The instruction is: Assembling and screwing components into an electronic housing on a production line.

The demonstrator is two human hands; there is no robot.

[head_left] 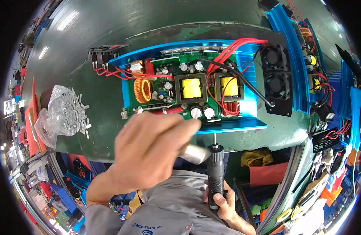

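Tabletop: dark green, spread beneath the work.
Blue housing (243,125): an open metal tray in the middle of the tabletop (100,135), its near wall facing the person, a green circuit board (163,63) inside.
Second blue housing (292,58): upright at the right, near the black fan plate.
Left hand (149,149): over the near left part of the blue housing, blurred, its fingers curled.
Fan plate (277,109): black, with two fans, just beyond the housing's right end; red and black wires run toward it.
Clear bag (61,103): on the left of the tabletop, small white pieces in and beside it.
Right hand (223,205): below the near edge, fingers closed around the black screwdriver.
Black screwdriver (215,172): upright in the view, bit toward the near wall; contact cannot be told.
Transformers (191,88): two, yellow-centred, side by side on the board.
Copper coil (142,91): left of them.
Silvery piece (195,154): blurred, by the left fingers; whether they grip it cannot be told.
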